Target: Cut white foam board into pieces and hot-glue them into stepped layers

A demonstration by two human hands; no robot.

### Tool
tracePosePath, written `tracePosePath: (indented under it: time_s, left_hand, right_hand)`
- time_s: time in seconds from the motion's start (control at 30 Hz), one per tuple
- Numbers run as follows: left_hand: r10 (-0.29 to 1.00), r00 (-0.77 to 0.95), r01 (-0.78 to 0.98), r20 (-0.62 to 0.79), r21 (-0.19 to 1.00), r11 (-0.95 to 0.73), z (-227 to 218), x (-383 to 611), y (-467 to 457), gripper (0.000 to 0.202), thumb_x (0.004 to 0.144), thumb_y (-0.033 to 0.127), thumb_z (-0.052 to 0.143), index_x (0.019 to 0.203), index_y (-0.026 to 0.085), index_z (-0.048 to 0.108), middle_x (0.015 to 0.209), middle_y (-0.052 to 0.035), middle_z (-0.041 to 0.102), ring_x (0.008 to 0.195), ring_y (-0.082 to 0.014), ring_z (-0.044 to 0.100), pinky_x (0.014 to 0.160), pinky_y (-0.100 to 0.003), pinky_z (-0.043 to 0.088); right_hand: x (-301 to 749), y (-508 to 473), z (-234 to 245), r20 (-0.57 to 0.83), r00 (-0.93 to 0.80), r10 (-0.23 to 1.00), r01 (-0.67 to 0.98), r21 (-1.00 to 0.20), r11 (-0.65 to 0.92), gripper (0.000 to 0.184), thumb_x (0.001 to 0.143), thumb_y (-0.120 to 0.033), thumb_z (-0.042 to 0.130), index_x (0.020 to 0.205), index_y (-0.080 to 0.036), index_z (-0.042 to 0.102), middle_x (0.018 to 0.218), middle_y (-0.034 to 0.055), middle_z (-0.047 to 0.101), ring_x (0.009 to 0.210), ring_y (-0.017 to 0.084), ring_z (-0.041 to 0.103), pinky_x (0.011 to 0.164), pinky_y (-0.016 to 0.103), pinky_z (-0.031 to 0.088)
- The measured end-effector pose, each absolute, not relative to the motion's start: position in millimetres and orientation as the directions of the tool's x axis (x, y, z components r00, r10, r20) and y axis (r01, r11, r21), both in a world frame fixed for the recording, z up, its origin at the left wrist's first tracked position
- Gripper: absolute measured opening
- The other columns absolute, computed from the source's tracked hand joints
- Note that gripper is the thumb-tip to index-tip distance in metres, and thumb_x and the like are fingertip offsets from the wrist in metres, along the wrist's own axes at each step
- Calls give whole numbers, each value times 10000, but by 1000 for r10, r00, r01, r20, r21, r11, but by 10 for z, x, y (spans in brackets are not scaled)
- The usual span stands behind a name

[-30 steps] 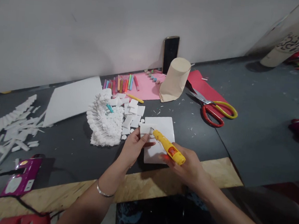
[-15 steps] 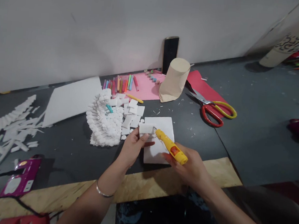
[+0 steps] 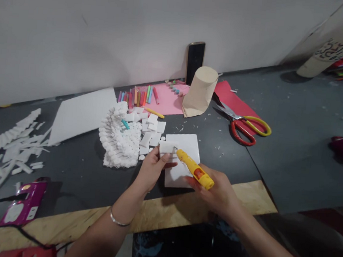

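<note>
Evidently, over the white board [image 3: 177, 178], our right hand [image 3: 219, 191] and left hand [image 3: 153, 169] were both clamped: one around the yellow tool [image 3: 195, 168], the other on the small white piece [image 3: 167, 146] at the tool's ten o'clock end. We judged a firm pinch and light, steady strokes best.

The left hand [image 3: 152, 170] is closed in a pinch, and the left forearm [image 3: 101, 222] is angled inward from below. The right hand [image 3: 216, 187] is curled nearby in a pen-like grip, with the right forearm [image 3: 258, 234] slanted in from the lower right.
</note>
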State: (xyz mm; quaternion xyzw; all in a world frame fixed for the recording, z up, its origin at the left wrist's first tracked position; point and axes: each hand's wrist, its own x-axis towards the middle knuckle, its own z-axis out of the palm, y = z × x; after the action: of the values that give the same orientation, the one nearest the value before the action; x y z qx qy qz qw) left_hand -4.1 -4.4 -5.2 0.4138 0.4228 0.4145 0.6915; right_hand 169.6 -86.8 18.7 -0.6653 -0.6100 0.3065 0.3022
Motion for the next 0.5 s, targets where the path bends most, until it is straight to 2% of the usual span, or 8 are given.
tracePosePath:
  time_s: [0.1,0.23,0.37,0.5]
  left_hand:
    - [919,311,-233,-241,919,319,-65,-49,-42,329,777,366,743,1039,191,649,1158,-70,659,978,-193,629,795,-346,600]
    - [920,305,-232,-246,918,323,-70,-45,-40,337,766,373,752,1025,182,652,1140,-72,667,946,-187,635,795,-352,600]
    - [919,292,-229,-264,914,335,-52,-26,-39,391,713,402,790,996,171,652,1102,-71,679,934,-188,638,743,-317,599]
    - [912,288,-202,-292,913,356,-33,-23,-32,453,659,442,818,981,172,649,1041,-65,699,834,-167,657,677,-273,585]
  right_hand:
    - [1744,-879,167,-13,90,996,645,-762,-68,315,837,-490,554,682,-218,520,616,1,590,524,130,480,514,250,371]
    - [1754,-884,150,17,97,995,655,-754,-51,303,844,-479,554,694,-216,543,609,-2,588,523,128,481,509,245,370]
    - [1708,-866,156,16,89,996,638,-769,-45,305,833,-477,554,680,-216,513,599,-14,579,504,116,459,498,236,358]
    - [1652,-864,182,-65,35,997,620,-782,-73,320,837,-487,539,674,-221,469,582,-26,556,495,111,432,490,231,347]
